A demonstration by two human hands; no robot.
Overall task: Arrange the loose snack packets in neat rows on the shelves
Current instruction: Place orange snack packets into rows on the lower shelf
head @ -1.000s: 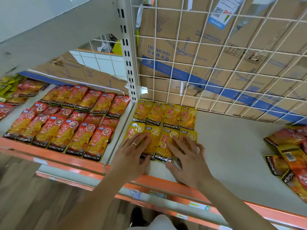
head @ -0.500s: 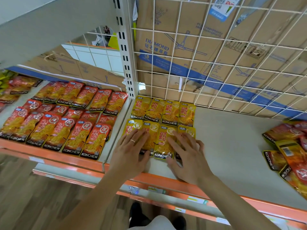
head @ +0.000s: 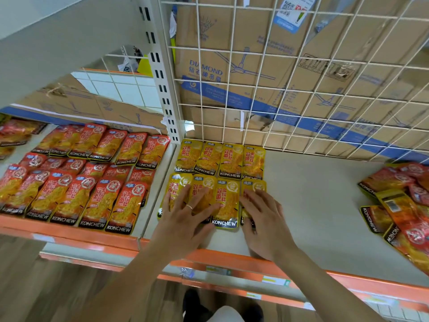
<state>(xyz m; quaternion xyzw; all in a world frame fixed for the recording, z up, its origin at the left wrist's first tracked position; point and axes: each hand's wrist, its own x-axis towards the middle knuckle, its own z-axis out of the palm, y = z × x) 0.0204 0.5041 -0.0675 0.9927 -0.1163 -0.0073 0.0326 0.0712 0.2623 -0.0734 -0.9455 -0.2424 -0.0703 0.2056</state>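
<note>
1. My left hand (head: 183, 220) lies flat, fingers (head: 189, 206) straight and spread, pressing the front row of yellow packets (head: 227, 201) on the shelf (head: 313, 205). It hides the lower halves of two packets.
2. My right hand (head: 264, 220) lies just as flat and relaxed on the row's rightmost packet, covering most of it.
3. The back row (head: 229, 159) sits against the wire grid (head: 293, 94).
4. The loose pile (head: 399, 205) at right is cut off by the frame edge.

Left hand (head: 185, 219) and right hand (head: 264, 225), apparently flat, palm-down.
</note>
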